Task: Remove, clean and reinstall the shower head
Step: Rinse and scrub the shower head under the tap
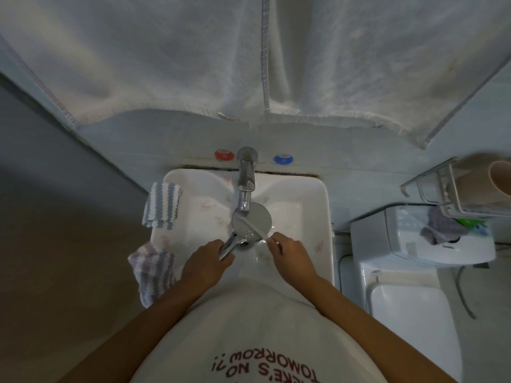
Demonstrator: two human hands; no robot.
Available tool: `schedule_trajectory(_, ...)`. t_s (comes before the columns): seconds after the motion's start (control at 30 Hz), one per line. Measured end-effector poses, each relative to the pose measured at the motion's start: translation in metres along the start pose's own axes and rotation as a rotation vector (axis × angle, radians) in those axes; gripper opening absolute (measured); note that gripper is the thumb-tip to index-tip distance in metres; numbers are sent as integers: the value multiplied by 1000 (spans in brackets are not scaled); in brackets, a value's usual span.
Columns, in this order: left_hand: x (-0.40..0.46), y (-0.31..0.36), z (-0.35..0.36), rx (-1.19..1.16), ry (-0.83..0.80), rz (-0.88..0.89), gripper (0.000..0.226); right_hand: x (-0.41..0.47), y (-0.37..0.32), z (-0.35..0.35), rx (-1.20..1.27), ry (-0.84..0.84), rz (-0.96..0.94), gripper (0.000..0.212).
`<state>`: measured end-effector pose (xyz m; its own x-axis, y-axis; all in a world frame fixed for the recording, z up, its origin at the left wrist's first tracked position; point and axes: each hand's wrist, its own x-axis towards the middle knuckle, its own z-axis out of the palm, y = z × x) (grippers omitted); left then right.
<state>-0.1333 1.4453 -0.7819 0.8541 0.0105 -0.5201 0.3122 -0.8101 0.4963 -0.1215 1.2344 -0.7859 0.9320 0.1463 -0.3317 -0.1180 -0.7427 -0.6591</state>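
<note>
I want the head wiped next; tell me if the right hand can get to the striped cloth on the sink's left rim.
Probably not directly: the striped cloth lies across the basin from the right hand, with the shower head and left hand between.

White sink [320, 205], two striped cloths [161, 205]

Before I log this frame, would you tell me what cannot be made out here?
Head view:
- Sink drain: hidden under the shower head and running water.
- What the right hand pinches: too small, blurred by the stream.
- Shower head handle end: covered by the left hand.
- Shirt print: cut off by the bottom edge.
</note>
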Motion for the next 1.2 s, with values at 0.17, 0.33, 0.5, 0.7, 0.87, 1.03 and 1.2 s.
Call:
schedule_trajectory(0.17, 2, -1, 1, -12, 10, -8, 31, 0, 0, 0, -24, 38, 21, 27)
schedule_trajectory(0.33, 3, -2, 1, -23, 12, -16, 33, -6, -3, 1, -39, -45, -58, 26)
schedule_trajectory(0.5, 5, -1, 0, -31, 14, -37, 37, 1, 1, -2, -58, 59, 18, 27)
schedule_trajectory(0.7, 8, -5, -1, -40, 26, -52, 37, -5, -1, 1, -74, -16, -32, 26)
schedule_trajectory(0.87, 9, -4, -1, -41, 28, -73, 35, -2, 2, 0, -55, -16, -22, 27)
schedule_trajectory(1.03, 10, -7, -1, -45, 21, -76, 34, -1, 3, 0, -76, 24, 13, 26)
schedule_trajectory(1.2, 10, -9, -1, -52, 31, -82, 32, -6, 1, 1, -59, -41, -33, 27)
